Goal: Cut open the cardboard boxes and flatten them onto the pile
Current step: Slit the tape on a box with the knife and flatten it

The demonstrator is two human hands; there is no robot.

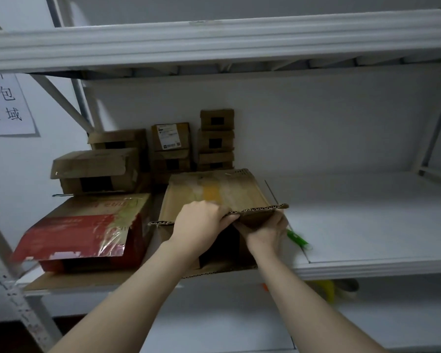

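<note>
- The white shelf [367, 225] carries everything; the brown cardboard box [214, 192] in hand stands at its middle, near the front edge, still box-shaped with its top flap lifted.
- A red box [74, 235] lies just left of it, on top of a flat cardboard sheet [69, 281], which is probably the pile.
- Small boxes [217, 138] are stacked against the back wall, uncut.
- The left hand [201, 221] is clamped on the flap's front edge, fingers curled over it.
- The right hand [267, 233] reaches up beneath the flap's right corner; its fingers are hidden, so I cannot tell its grip.
- A green-handled tool [297, 236], blurred, is just beside the right hand; whether it is held or lying on the shelf is unclear.
- Step in hand, as I judge it: opening this box. Next it needs the seams freed, the walls folded flat, then a shift left onto the sheet.
</note>
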